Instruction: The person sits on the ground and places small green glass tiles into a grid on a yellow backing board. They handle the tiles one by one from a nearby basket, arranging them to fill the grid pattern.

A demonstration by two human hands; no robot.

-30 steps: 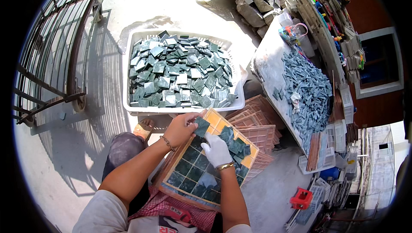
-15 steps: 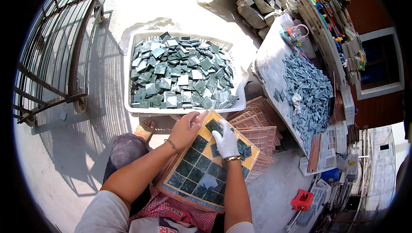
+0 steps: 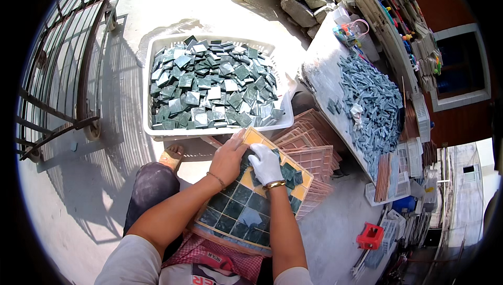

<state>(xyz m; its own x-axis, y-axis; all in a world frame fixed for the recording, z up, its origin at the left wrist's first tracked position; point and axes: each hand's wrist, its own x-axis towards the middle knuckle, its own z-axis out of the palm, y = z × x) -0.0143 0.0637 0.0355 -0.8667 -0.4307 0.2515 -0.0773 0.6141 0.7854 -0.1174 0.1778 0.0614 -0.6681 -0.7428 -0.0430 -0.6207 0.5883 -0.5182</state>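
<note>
A shallow tile tray [image 3: 307, 183] with a yellow grid bed rests tilted over my lap. Square dark green tiles [image 3: 242, 194] fill most of its near and left cells, one of them paler. Bare, with a thin bracelet at the wrist, my left hand [image 3: 230, 155] grips the tray's far left edge. My right hand [image 3: 266, 165], in a white glove with a gold bangle at the wrist, bends its fingers down onto a dark tile beside the left fingers, mostly hiding it. Several loose green tiles [image 3: 291, 176] lie piled on the tray to the right of the glove.
Beyond the tray stands a white plastic basket [image 3: 149, 99] heaped with green tiles. Stacked reddish grid trays [image 3: 314, 155] sit to the right, beside a board [image 3: 320, 70] piled with narrow grey-blue strips. A wheeled metal rack [image 3: 84, 70] is at left, a red crate [image 3: 370, 236] lower right.
My gloved right hand has shifted left with the dark tile, toward my left fingers. My left hand has stretched further along the tray's edge. The whole view has shifted slightly.
</note>
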